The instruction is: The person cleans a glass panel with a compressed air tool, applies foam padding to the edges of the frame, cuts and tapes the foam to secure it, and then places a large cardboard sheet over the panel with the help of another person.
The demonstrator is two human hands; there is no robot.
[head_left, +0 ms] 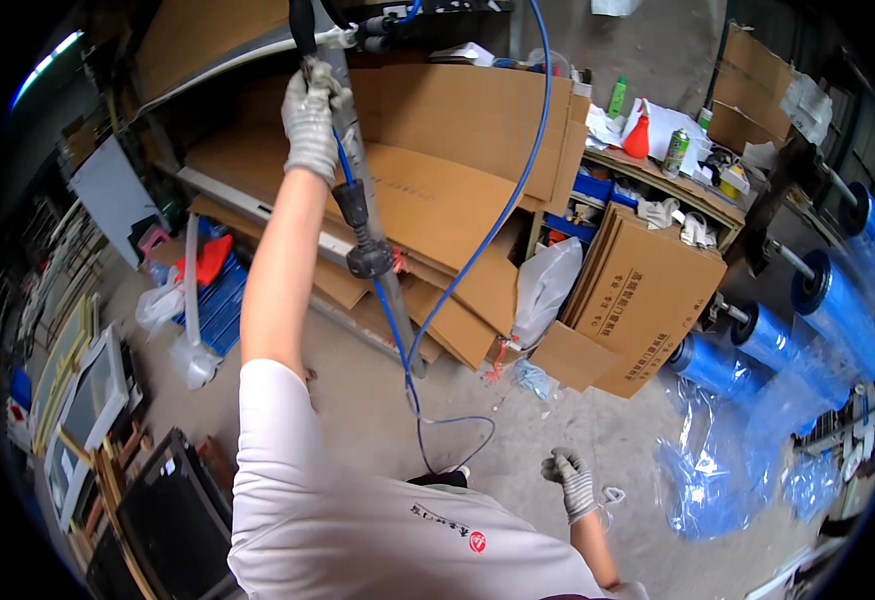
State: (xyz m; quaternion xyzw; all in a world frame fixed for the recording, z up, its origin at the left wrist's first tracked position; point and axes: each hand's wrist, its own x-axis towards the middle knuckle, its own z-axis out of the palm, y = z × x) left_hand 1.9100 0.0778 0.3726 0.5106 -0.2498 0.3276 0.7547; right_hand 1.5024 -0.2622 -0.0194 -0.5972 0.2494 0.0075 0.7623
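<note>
Up there, just beside the metal post (360,155), a slim black handle (302,27) stands nearly upright — narrowing toward its lower end, where the gloved left hand (312,120) closes round it and hides the rest — its top running out of sight.

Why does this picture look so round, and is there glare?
Head view: a fisheye lens bends straight edges and leaves black corners; head view, upper left: the long white light tube glares; head view, lower right: glints speckle the crumpled transparent blue plastic film.
</note>
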